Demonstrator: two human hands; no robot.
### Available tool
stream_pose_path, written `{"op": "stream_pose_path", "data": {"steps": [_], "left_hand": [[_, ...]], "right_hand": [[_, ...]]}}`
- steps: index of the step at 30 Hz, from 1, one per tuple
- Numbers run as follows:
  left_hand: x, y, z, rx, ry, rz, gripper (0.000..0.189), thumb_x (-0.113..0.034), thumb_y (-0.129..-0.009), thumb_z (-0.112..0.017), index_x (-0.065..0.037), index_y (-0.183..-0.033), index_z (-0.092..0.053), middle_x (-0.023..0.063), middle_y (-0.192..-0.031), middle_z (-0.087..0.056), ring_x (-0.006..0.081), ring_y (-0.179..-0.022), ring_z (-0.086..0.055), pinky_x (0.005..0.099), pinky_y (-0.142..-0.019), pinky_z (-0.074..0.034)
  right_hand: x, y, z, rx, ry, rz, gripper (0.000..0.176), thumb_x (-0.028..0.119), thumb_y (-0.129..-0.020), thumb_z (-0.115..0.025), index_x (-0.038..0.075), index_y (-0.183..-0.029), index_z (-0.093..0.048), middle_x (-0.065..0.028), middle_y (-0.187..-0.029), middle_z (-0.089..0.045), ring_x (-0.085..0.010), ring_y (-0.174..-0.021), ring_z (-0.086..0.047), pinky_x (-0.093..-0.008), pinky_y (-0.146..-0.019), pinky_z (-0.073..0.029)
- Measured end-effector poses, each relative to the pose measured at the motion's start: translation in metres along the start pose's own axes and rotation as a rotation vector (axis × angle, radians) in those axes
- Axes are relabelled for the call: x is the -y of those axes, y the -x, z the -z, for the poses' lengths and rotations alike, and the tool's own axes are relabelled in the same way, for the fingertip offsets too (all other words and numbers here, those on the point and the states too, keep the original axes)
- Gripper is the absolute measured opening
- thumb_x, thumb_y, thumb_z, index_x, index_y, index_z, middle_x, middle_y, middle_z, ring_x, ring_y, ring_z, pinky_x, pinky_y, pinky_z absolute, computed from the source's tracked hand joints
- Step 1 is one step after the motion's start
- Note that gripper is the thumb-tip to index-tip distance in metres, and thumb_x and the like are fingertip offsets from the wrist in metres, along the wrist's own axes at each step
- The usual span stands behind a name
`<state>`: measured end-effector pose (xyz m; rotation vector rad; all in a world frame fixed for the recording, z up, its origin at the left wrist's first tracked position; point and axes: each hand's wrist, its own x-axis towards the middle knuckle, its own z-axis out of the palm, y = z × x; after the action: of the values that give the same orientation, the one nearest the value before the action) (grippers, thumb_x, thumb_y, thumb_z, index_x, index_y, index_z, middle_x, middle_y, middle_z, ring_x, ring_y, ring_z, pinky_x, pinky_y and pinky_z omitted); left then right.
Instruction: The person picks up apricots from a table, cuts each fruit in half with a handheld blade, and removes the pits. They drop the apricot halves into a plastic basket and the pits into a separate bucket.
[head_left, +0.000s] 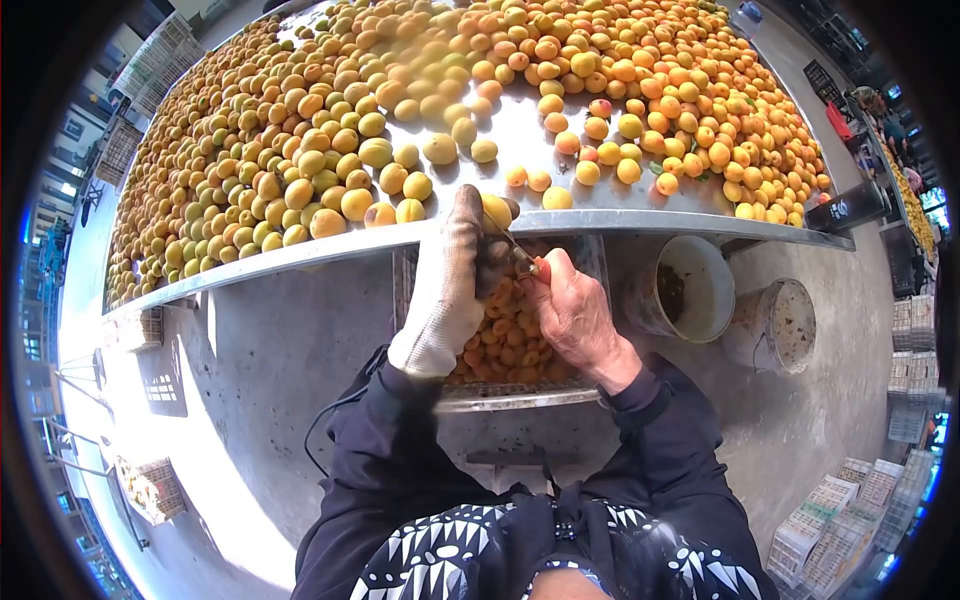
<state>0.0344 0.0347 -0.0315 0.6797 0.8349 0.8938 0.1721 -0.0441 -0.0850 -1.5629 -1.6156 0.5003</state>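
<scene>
My left hand [452, 275], in a white glove with dark-stained fingers, is closed around a yellow apricot [495, 213] at the table's front edge. A small knife [523, 259] with a reddish handle is pinched in my bare right hand [580, 315], its blade against or very near the apricot; the exact contact is hard to see. Directly below both hands stands a crate [520, 400] holding many orange apricot pieces [508, 340]. Ahead, the metal table [640, 222] carries a broad spread of loose apricots [300, 150].
Right of the crate are a white bucket [712, 290] with dark scraps inside and a second, dirty bucket [795, 325]. A black object [848, 207] sits at the table's right corner. Stacked crates [840, 520] stand at lower right, and another crate [152, 490] at left.
</scene>
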Motion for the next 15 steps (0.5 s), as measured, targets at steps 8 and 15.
{"op": "stream_pose_path", "data": {"steps": [8, 15], "left_hand": [[0.001, -0.002, 0.009, 0.127, 0.064, 0.097, 0.048, -0.047, -0.102, -0.048, -0.003, -0.104, -0.066, -0.0046, -0.068, -0.048, 0.0023, -0.058, -0.044, 0.0142, -0.047, -0.032], [-0.010, -0.007, 0.010, 0.122, -0.088, -0.140, 0.043, -0.048, -0.102, -0.046, -0.008, -0.102, -0.060, -0.0024, -0.074, -0.056, 0.0020, -0.058, -0.044, 0.0178, -0.049, -0.031]], "right_hand": [[-0.013, -0.002, 0.000, -0.051, 0.081, 0.094, 0.022, 0.019, -0.095, -0.060, 0.004, -0.095, -0.044, -0.0190, -0.072, -0.059, -0.0418, -0.070, -0.063, -0.0480, -0.058, -0.050], [-0.015, 0.009, 0.010, -0.146, 0.103, 0.123, 0.026, 0.021, -0.091, -0.068, 0.005, -0.081, -0.050, -0.0130, -0.064, -0.055, -0.0296, -0.055, -0.060, -0.0378, -0.050, -0.048]]}}
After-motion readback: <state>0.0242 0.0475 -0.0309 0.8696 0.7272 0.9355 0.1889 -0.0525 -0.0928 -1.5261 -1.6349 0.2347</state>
